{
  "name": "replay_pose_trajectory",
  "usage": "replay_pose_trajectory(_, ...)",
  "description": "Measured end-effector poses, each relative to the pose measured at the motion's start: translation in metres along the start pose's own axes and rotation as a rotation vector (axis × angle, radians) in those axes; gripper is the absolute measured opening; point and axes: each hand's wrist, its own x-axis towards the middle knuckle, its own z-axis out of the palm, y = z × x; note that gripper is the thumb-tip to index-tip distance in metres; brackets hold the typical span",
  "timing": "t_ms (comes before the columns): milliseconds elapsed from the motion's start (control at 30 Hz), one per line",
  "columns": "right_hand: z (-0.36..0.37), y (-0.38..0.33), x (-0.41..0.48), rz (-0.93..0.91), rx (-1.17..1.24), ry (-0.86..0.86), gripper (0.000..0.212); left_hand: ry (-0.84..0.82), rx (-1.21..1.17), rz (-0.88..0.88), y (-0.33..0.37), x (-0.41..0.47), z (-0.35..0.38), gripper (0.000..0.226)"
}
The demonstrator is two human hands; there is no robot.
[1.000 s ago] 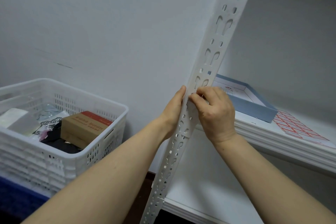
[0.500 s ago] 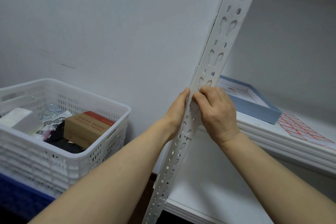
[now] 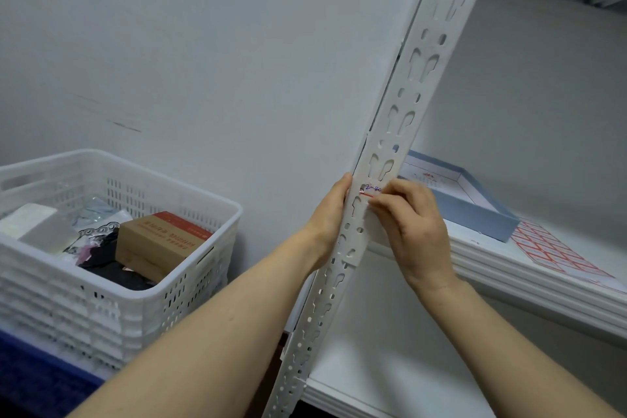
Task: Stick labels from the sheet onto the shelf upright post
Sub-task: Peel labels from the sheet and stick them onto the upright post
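Head view: the right hand (image 3: 412, 231) has slid its curled fingertips aside, so the label (image 3: 371, 190) now shows on the shelf upright post (image 3: 409, 95) — red edge, blue writing — where I saw only knuckles before. Those fingers press its right end down while the left hand (image 3: 329, 215) clasps the post's left edge. I judge this one nearly stuck; the sheet (image 3: 556, 253) lies on the shelf (image 3: 502, 270) beyond

— What looks different to us on the upright post (image 3: 400, 112)?
— Our right hand (image 3: 412, 227) has slid slightly down and to the right.
— So what shows now?
— The label (image 3: 370, 191) that its fingers (image 3: 380, 205) were covering: blue handwriting and a red lower edge, with our fingertips at that edge.
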Motion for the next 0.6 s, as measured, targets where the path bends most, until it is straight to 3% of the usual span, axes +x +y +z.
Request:
replay_pose_trajectory(100,0.002,-0.012,-0.007,0.095,0.064,0.099,0.016,0.018,-0.007,-0.014,0.000,0.001,0.000,0.057)
replay_pose_trajectory(200,0.007,-0.020,0.003,0.107,-0.028,0.169,0.012,0.014,-0.030,-0.018,-0.001,0.002,-0.002,0.058)
replay_pose_trajectory(300,0.007,-0.020,0.016,-0.008,-0.187,0.187,0.004,0.018,-0.008,-0.006,-0.002,0.002,-0.001,0.056)
replay_pose_trajectory(433,0.006,-0.021,0.027,-0.149,-0.425,0.170,0.016,0.007,0.002,0.001,-0.003,0.001,-0.002,0.055)
replay_pose_trajectory(600,0.005,-0.022,0.037,-0.291,-0.507,0.127,0.021,0.035,0.108,0.038,-0.004,0.005,-0.005,0.053)
